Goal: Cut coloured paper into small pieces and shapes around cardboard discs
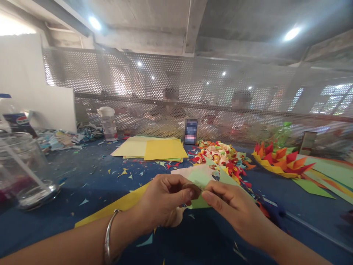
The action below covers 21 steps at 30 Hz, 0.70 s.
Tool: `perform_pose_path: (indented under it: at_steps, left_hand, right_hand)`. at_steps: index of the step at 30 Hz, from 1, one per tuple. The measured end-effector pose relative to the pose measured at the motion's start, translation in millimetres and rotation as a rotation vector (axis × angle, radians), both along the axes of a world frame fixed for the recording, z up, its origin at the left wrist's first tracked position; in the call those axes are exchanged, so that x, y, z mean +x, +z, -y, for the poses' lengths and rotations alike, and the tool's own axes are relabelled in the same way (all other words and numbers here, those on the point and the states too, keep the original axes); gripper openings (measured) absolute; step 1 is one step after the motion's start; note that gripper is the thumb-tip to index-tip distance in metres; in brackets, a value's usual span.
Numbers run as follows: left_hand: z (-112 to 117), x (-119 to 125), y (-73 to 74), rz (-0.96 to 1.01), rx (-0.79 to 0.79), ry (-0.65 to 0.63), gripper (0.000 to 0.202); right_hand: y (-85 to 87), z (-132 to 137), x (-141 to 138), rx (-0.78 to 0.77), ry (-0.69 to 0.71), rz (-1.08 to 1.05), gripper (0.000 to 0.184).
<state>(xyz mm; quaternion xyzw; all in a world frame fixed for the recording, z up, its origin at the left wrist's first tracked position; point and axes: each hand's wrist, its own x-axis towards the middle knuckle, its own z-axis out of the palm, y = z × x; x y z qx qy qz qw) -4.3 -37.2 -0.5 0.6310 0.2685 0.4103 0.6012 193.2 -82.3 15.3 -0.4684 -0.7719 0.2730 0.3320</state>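
Near the middle of the blue table my left hand and my right hand meet, fingertips almost touching. Both are closed in a pinch on a small piece of paper, mostly hidden by the fingers. A cream paper piece shows below my left palm; I cannot tell whether it is held. Behind and under the hands lie pale green paper and a whitish sheet. A yellow sheet reaches out from beneath my left forearm.
Stacked yellow sheets lie ahead, beside an upright phone. A heap of colourful paper scraps sits right of it, then a red-orange-yellow folded paper piece. On the left stand a glass jar and a white-lidded cup.
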Motion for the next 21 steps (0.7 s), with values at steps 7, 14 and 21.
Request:
perform_pose_path:
  at_steps: [7, 14, 21]
  left_hand:
    - [-1.5, -0.2, 2.5, -0.023, 0.038, -0.009, 0.016]
    - [-1.6, -1.5, 2.5, -0.065, 0.025, -0.031, 0.015]
    - [-4.3, -1.1, 1.6, -0.096, 0.045, -0.026, 0.012]
  right_hand:
    - [-0.4, -1.7, -0.5, 0.015, 0.005, 0.023, 0.04]
    - [-0.5, -1.5, 0.1, 0.015, 0.003, 0.046, 0.039]
    - [-2.0, -2.3, 0.2, 0.034, -0.007, 0.073, 0.041]
